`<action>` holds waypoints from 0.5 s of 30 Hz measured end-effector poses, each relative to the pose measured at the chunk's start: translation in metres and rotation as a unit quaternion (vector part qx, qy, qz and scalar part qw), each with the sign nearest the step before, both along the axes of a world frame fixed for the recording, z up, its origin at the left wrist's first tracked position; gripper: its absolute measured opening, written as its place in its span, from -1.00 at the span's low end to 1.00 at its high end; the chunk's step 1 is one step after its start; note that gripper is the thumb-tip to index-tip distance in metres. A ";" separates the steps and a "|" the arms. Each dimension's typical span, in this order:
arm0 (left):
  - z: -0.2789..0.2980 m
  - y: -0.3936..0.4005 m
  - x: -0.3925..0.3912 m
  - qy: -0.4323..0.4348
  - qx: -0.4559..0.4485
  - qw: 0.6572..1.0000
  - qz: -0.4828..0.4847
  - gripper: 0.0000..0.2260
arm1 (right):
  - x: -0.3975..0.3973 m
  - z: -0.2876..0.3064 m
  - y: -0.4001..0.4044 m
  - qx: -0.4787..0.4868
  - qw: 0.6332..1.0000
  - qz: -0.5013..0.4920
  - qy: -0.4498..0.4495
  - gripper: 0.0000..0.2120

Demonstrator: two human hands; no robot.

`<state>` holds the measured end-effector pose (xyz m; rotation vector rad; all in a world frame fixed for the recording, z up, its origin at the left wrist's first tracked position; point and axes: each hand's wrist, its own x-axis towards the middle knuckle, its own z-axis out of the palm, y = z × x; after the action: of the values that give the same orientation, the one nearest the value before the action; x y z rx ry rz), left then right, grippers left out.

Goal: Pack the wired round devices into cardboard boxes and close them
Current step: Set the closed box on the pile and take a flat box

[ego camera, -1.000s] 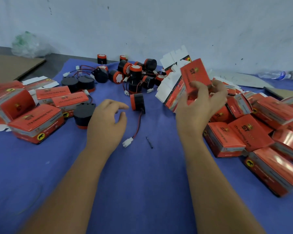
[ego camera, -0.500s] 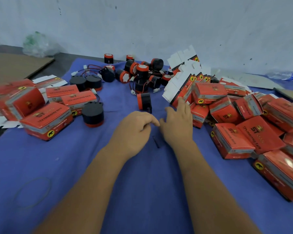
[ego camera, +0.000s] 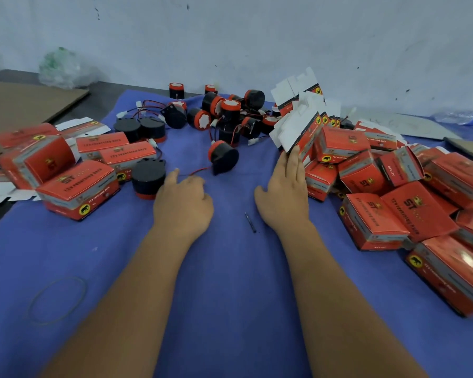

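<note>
Compared with half a second ago, the two hands have moved apart. Before, they were close together in the middle of the blue cloth [ego camera: 230,282], almost touching. Now the left hand [ego camera: 182,203] is further to the left and the right hand [ego camera: 283,197] has gone to the right, toward the flat cartons.

The left hand lies knuckles up on the cloth with its fingers curled downward. The red wire [ego camera: 200,171] of the nearest round device [ego camera: 223,156] runs to its fingertips, and it seems to pinch this wire, but the fingers hide the contact, so I cannot say it for sure. This device lies on its side, red cap toward the left, just beyond the hand.

The right hand is flat and relaxed, fingers straight and pointing away from the person. Its fingertips reach the lower edge of the stack of unfolded boxes [ego camera: 298,126], whose white inner sides face the camera. It holds nothing.

More round devices [ego camera: 224,110] lie in a heap at the far side of the cloth, with wires tangled between them. Closed red boxes [ego camera: 372,222] are piled on the right, and a smaller group [ego camera: 77,190] is on the left. A small dark pin [ego camera: 250,222] lies between the wrists, and a thin rubber band [ego camera: 56,300] lies near the left forearm.
</note>
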<state>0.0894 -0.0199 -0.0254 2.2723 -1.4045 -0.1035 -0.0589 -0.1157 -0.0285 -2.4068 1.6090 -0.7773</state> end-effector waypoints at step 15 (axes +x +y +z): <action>0.010 0.004 0.008 0.107 -0.211 0.954 0.182 -0.53 | 0.012 0.023 0.027 -0.306 0.932 0.155 -0.115 -0.66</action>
<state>0.0978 -0.0164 -0.0156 2.0436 -0.7887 0.0622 -0.0467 -0.0883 -0.0056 -2.7160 0.9498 -1.6046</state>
